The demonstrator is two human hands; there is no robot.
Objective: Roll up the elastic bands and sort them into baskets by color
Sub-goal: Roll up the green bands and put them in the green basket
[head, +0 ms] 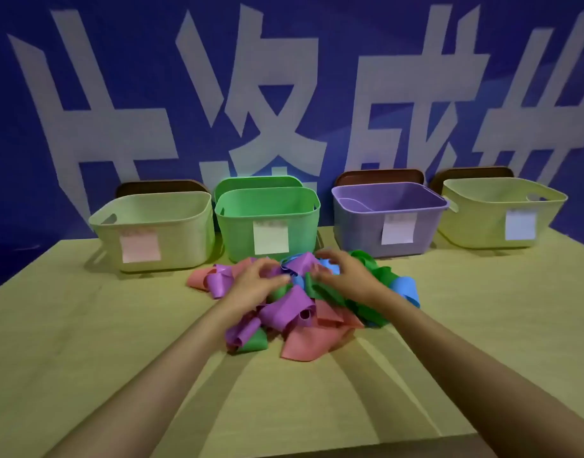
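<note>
Wall (145,54) reads "成"; basket notes (271,238) illegible.

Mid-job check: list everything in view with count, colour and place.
cream basket: one, back row, far left
green basket: one, second from left
purple basket: one, third from left
yellow basket: one, far right
labels: four, pink, white, white, pale blue, basket fronts
lids: four, three brown, one green, behind baskets
elastic bands: pile, pink, purple, green, blue, table centre
table: one, light wood
banner: one, blue, white characters, behind
left hand: one, on pile
right hand: one, on pile
</note>
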